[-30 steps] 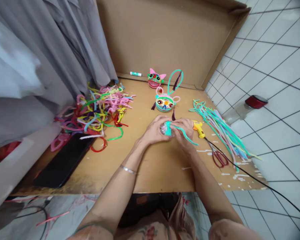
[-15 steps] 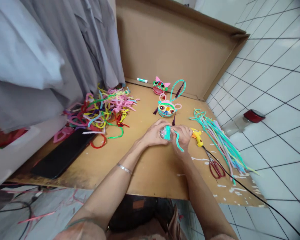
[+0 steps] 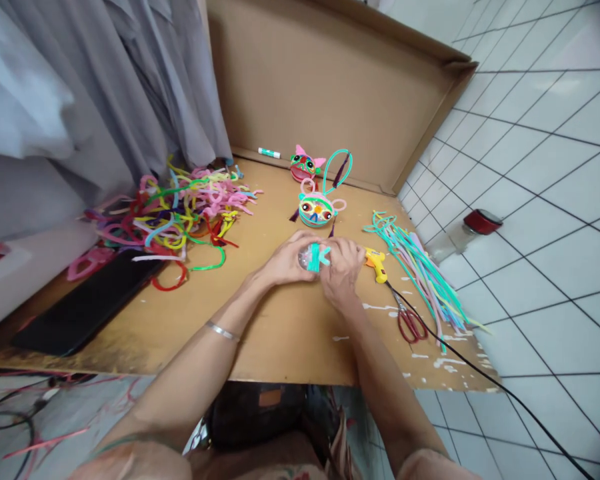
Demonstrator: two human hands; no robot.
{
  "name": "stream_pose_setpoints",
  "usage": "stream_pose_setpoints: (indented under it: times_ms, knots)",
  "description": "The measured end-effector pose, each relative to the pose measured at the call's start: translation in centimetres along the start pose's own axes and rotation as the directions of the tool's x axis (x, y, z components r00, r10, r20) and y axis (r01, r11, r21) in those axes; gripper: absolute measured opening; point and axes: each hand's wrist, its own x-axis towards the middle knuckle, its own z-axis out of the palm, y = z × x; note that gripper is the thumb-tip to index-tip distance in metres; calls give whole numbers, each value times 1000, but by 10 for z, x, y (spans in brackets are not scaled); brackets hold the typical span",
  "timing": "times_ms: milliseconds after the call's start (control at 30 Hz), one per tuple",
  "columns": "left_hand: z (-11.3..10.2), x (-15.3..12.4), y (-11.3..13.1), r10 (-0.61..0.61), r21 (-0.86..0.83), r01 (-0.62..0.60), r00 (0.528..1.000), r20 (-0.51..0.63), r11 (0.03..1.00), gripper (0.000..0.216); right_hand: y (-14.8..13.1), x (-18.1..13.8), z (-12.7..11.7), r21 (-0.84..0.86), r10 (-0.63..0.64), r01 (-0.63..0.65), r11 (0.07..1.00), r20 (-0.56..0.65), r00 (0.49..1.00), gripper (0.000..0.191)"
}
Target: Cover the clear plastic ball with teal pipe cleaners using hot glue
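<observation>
My left hand (image 3: 285, 261) and my right hand (image 3: 341, 268) meet over the cardboard table (image 3: 280, 327). Between them they grip a small clear ball (image 3: 306, 256) wrapped in a teal pipe cleaner (image 3: 316, 257). My left hand cups the ball from the left. My right hand's fingers are curled on the teal pipe cleaner at the ball's right side. Just beyond the hands lies a finished pipe-cleaner face with pink ears (image 3: 317, 209), and a second one (image 3: 303, 164) sits near the back wall.
A yellow glue gun (image 3: 376, 264) with a black cord lies right of my hands, red scissors (image 3: 409, 323) nearer the edge. A teal and pastel pipe-cleaner bundle (image 3: 420, 267) lies at right, a mixed-colour heap (image 3: 180, 213) at left. A black phone (image 3: 85, 308) and marker (image 3: 270, 153) also lie there.
The long loose tail of the teal pipe cleaner that stuck out to the right has been drawn in; only a short end shows by the ball now. The view has shifted.
</observation>
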Motion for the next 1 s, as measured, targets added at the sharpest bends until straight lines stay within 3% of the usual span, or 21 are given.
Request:
stream_pose_setpoints:
  times_ms: [100, 200, 400, 567, 700, 767, 867, 933, 1000]
  knots:
    - [-1, 1, 4, -27, -8, 26, 1000, -4, 1000, 72, -6, 5, -11, 197, 27, -39, 980, 61, 998, 36]
    - [-1, 2, 7, -43, -13, 43, 999, -12, 999, 70, -10, 12, -23, 446, 96, -130, 885, 99, 990, 34]
    - [-2, 3, 9, -68, 20, 69, 998, -6, 997, 70, -7, 24, -38, 460, 257, -261, 849, 72, 964, 43]
    - [-1, 3, 5, -62, 13, 62, 998, -9, 998, 71, -5, 23, -34, 594, 338, -369, 714, 169, 926, 44]
    - [-2, 3, 2, -84, -17, 83, 996, -30, 996, 72, -8, 30, -30, 709, 276, -348, 614, 220, 936, 34]
    - [-3, 3, 1, -137, -30, 136, 989, -58, 990, 70, 0, 37, -27, 725, 228, -288, 626, 183, 956, 39]
    - [-3, 5, 1, -225, -69, 219, 970, -93, 973, 70, 31, 40, -21, 549, 303, -271, 791, 34, 953, 43]
    - [-3, 6, 1, -283, -120, 269, 951, -121, 956, 71, 58, 33, -17, 227, 406, -386, 894, -47, 913, 42]
    - [-2, 8, 1, -350, -224, 316, 928, -132, 922, 71, 81, 19, -13, -123, 488, -485, 866, -11, 873, 46]
